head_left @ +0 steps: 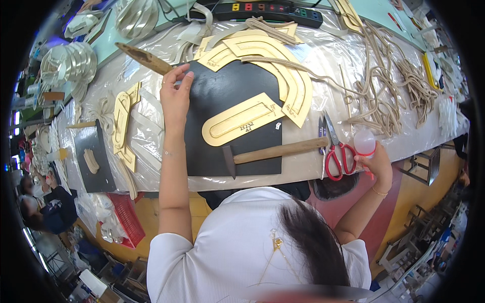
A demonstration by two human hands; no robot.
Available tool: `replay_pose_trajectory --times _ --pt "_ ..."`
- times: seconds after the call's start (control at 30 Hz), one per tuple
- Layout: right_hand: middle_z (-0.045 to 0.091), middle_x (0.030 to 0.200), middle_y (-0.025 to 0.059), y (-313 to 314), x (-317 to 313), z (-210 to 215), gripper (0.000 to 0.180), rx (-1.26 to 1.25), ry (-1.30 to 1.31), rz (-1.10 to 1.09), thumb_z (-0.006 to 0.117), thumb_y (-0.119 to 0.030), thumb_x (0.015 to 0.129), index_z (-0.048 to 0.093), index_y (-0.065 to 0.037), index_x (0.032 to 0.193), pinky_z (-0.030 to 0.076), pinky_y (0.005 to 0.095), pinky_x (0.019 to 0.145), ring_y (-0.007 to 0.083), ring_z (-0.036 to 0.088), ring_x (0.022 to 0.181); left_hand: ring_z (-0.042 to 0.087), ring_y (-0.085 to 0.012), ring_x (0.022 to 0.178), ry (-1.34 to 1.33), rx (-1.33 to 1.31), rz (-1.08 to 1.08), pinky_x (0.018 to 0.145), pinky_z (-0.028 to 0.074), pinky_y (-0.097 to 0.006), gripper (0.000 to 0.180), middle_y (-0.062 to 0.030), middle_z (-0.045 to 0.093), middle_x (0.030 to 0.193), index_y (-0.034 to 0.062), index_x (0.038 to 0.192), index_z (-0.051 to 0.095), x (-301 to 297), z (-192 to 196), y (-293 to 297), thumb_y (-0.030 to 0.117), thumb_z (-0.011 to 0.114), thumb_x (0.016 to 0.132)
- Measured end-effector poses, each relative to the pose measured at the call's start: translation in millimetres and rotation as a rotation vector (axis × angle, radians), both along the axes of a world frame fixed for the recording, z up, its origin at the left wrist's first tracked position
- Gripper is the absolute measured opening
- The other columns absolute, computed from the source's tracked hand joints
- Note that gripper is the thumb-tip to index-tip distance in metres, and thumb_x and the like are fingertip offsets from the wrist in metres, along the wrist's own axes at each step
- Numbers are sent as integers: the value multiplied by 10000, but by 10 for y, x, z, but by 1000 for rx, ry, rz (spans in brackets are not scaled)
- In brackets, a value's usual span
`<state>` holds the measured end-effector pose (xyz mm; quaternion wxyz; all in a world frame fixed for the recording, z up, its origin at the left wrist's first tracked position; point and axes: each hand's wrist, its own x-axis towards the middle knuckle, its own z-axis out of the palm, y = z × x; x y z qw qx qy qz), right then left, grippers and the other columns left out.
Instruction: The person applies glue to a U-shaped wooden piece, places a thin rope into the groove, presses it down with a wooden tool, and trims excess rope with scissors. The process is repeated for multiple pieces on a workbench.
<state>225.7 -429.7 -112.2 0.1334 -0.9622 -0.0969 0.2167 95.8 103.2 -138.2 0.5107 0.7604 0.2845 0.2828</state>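
Note:
My left hand (176, 95) lies flat on the left edge of a black mat (230, 91) on the plastic-covered table (303, 166), fingers spread. On the mat rests a yellow elongated template (241, 124), and larger curved yellow templates (283, 70) overlap its far side. A wooden-handled hammer (275, 151) lies across the mat's near right corner. My right hand (375, 161) holds a small clear plastic bottle (365, 143) at the table's near edge, next to red-handled scissors (337, 154).
Beige cords (389, 96) are heaped at the right. A black power strip (268, 11) runs along the far edge. A second dark mat (93, 156) and more yellow templates (123, 121) lie at the left. A wooden tool (144, 58) lies beyond my left hand. Another person (43, 207) sits far left.

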Motion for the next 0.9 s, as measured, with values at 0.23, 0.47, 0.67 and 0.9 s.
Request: replay_pose_trajectory --times 0.23,0.47,0.67,0.9 --pt "629 1200 207 157 105 81 725 -16 -159 -45 894 -215 694 566 6 1302 508 416 935 328 627 1074 656 -284 950 154 578 -142 833 525 -357 358 -175 644 1098 39 1139 724 638 -255 433 266 748 864" --pt "619 1218 198 170 2 272 655 38 -236 -3 818 -234 810 548 -23 1369 489 408 963 315 603 1122 660 -320 966 432 620 -180 874 524 -416 349 -184 657 1047 45 1058 724 1338 -330 510 292 760 814" --pt "613 1254 169 404 -46 473 529 62 -354 21 734 -215 899 559 -19 1358 468 401 996 307 597 1138 684 -278 903 323 401 -205 822 539 -385 286 -150 697 1044 60 1078 714 1309 -271 625 219 719 841" --pt "583 1230 174 985 -11 574 447 371 -354 187 719 -153 889 606 -38 1306 417 397 1030 346 556 1181 690 -308 847 221 295 -242 801 538 -391 269 -170 721 949 42 1047 724 278 36 268 255 686 887"
